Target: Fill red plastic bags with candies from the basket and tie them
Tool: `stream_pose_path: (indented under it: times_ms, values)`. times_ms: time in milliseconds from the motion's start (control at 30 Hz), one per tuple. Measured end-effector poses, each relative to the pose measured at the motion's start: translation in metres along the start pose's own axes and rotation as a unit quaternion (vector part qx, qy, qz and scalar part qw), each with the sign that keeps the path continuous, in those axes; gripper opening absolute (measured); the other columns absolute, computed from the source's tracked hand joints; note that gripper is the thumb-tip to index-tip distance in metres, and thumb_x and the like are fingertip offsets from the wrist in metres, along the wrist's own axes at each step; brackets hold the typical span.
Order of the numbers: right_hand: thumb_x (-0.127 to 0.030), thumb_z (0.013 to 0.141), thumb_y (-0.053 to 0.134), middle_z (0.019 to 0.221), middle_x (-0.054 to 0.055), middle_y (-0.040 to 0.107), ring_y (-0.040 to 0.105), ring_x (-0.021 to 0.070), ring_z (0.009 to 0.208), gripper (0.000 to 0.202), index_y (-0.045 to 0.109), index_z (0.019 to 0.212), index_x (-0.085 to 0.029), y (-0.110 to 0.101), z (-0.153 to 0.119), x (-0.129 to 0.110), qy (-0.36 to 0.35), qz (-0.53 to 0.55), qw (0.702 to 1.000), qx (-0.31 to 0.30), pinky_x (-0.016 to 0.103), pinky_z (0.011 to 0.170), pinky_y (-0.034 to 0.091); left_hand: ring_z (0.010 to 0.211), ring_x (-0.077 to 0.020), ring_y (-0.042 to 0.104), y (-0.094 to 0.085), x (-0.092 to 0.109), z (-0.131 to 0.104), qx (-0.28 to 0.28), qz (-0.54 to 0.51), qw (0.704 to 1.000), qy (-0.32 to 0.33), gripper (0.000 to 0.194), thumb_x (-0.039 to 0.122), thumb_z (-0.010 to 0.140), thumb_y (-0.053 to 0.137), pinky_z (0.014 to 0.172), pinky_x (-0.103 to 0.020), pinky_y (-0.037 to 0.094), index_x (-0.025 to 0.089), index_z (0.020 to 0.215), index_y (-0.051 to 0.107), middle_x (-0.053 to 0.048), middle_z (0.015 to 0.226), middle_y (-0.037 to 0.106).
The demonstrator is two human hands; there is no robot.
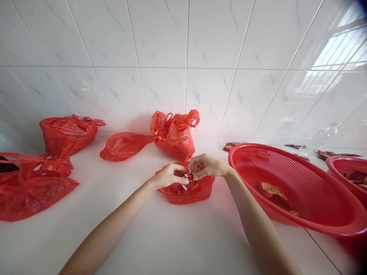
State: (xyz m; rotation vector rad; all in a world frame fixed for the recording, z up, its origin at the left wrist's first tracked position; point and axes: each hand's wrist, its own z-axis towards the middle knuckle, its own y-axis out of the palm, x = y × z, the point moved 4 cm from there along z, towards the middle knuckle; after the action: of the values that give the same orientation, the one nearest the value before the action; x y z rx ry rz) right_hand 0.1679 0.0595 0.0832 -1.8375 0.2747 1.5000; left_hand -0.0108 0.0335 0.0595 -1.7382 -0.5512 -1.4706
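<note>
Over an open red plastic bag on the white counter, both hands meet at a small red packet with white lettering. My left hand pinches the packet from the left, thumb along its lower edge. From the right, my right hand has curled fingers and thumb closed on the packet's other side. Inside the bag, beneath the hands, lie more red wrappers, partly hidden.
A large red basket holding a red and yellow packet stands at the right, beside a second basket. Red bags line the tiled wall; another bag sits far left. A clear bottle lies behind.
</note>
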Motion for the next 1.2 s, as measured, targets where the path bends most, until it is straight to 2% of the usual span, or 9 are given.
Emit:
stream_pose_path:
  times_ms: [133,333,567,700,800,867,1033,1133,1200]
  values:
    - [-0.034,0.068,0.083,0.073,0.001,0.069,0.064,0.0142,0.068,0.037,0.069,0.096,-0.014,0.000,-0.001,-0.002,-0.014,0.008,1.000,0.012,0.026,0.065,0.049,0.086,-0.0237,0.072,-0.005,0.005,-0.001,0.030,0.001,0.999,0.015,0.028,0.033,0.073,0.080,0.086,-0.038,0.056,0.013,0.092,0.074,-0.006,0.091,0.076]
    - [-0.034,0.074,0.077,0.072,0.001,0.067,0.060,0.0131,0.066,0.022,0.070,0.081,-0.014,0.002,0.000,-0.005,-0.035,-0.032,0.999,0.025,0.025,0.063,0.047,0.086,-0.0219,0.069,-0.011,0.011,-0.002,0.081,0.108,0.989,0.066,0.022,0.035,0.074,0.079,0.088,-0.036,0.053,0.015,0.080,0.074,-0.004,0.085,0.075]
    - [-0.025,0.081,0.067,0.073,-0.001,0.062,0.053,0.0109,0.066,0.010,0.065,0.079,-0.015,-0.003,0.000,-0.016,-0.081,-0.107,0.986,0.098,0.024,0.065,0.045,0.100,-0.0250,0.070,-0.032,0.013,-0.003,0.061,0.093,0.993,0.044,0.035,0.038,0.079,0.074,0.096,-0.037,0.052,0.017,0.106,0.077,-0.006,0.103,0.077]
    - [-0.019,0.080,0.063,0.079,0.001,0.067,0.058,0.0133,0.072,0.007,0.069,0.081,-0.016,0.002,0.007,-0.010,-0.074,-0.175,0.973,0.130,0.026,0.071,0.048,0.102,-0.0249,0.069,-0.046,0.015,-0.010,0.085,0.172,0.981,0.033,0.039,0.040,0.081,0.070,0.096,-0.036,0.053,0.019,0.115,0.075,-0.006,0.112,0.075]
    - [-0.010,0.075,0.062,0.094,0.003,0.071,0.063,0.0159,0.084,0.018,0.074,0.087,-0.018,0.008,0.011,0.000,0.000,-0.252,0.964,0.085,0.024,0.073,0.048,0.105,-0.0250,0.067,-0.059,0.019,-0.019,0.151,0.269,0.951,0.014,0.040,0.043,0.083,0.065,0.094,-0.035,0.052,0.020,0.116,0.074,-0.007,0.117,0.073]
    - [-0.009,0.074,0.062,0.101,0.004,0.072,0.064,0.0172,0.087,0.027,0.075,0.094,-0.021,0.009,0.009,0.003,0.066,-0.307,0.948,0.049,0.024,0.070,0.048,0.107,-0.0257,0.066,-0.065,0.020,-0.025,0.156,0.336,0.929,-0.013,0.036,0.044,0.084,0.061,0.093,-0.033,0.051,0.022,0.108,0.076,-0.006,0.117,0.072]
    - [-0.011,0.079,0.058,0.109,0.009,0.069,0.061,0.0230,0.101,0.032,0.071,0.107,-0.020,-0.007,-0.010,-0.015,0.139,-0.385,0.905,0.116,0.029,0.079,0.046,0.106,-0.0281,0.065,-0.061,0.006,-0.033,0.062,0.391,0.908,-0.135,0.042,0.050,0.081,0.060,0.080,-0.029,0.050,0.026,0.113,0.073,-0.007,0.120,0.069]
    - [-0.009,0.075,0.060,0.118,0.016,0.063,0.054,0.0333,0.116,0.040,0.068,0.114,-0.016,-0.011,-0.016,-0.014,0.200,-0.435,0.865,0.150,0.039,0.090,0.043,0.082,-0.0239,0.068,-0.051,-0.007,-0.029,0.013,0.362,0.911,-0.195,0.043,0.047,0.070,0.068,0.060,-0.026,0.047,0.023,0.106,0.073,-0.008,0.110,0.070]
    - [-0.007,0.069,0.066,0.118,0.021,0.061,0.055,0.0381,0.113,0.046,0.068,0.115,-0.013,-0.009,-0.016,-0.005,0.238,-0.443,0.851,0.150,0.043,0.087,0.044,0.064,-0.0202,0.064,-0.046,-0.013,-0.026,0.004,0.354,0.908,-0.224,0.036,0.039,0.061,0.072,0.050,-0.026,0.042,0.021,0.093,0.072,-0.006,0.097,0.070]
